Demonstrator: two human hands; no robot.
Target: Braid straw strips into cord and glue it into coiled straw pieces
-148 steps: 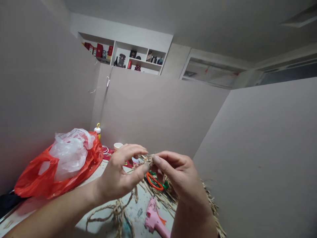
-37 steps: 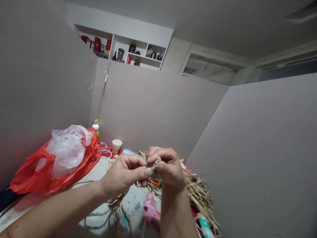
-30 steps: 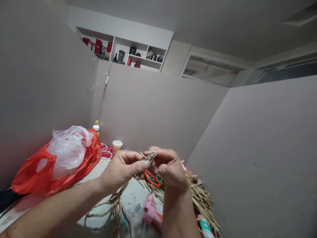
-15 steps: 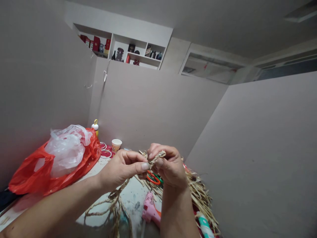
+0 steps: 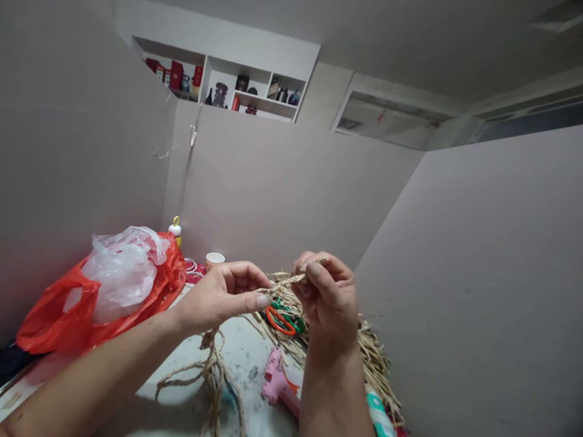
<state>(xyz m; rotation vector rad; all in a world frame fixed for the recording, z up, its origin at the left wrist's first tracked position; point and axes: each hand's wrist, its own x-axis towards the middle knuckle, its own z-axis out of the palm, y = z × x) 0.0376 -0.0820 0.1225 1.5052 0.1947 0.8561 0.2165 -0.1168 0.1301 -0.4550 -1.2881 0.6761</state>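
Between my two hands a strip of dry straw (image 5: pixel 288 281), twisted like cord, is stretched above the table. My left hand (image 5: pixel 228 294) pinches one end between thumb and fingers. My right hand (image 5: pixel 328 294) grips the other end, thumb pressed against the curled fingers, with a short tip showing above. Below my left hand hangs a bundle of twisted straw cords (image 5: pixel 212 370), several strands spreading down over the table; where it joins at the top is hidden behind the hand.
A pink glue gun (image 5: pixel 277 379) lies on the white table (image 5: pixel 177 394). Orange-handled scissors (image 5: pixel 279 320) and something green rest by a heap of loose straw (image 5: pixel 376 358). At left sits a red plastic bag (image 5: pixel 59 321) with a clear bag on it; a paper cup (image 5: pixel 214 260) stands behind.
My right hand has moved right and slightly up, away from my left. The straw that was bunched between my fingers is now drawn out between the hands.
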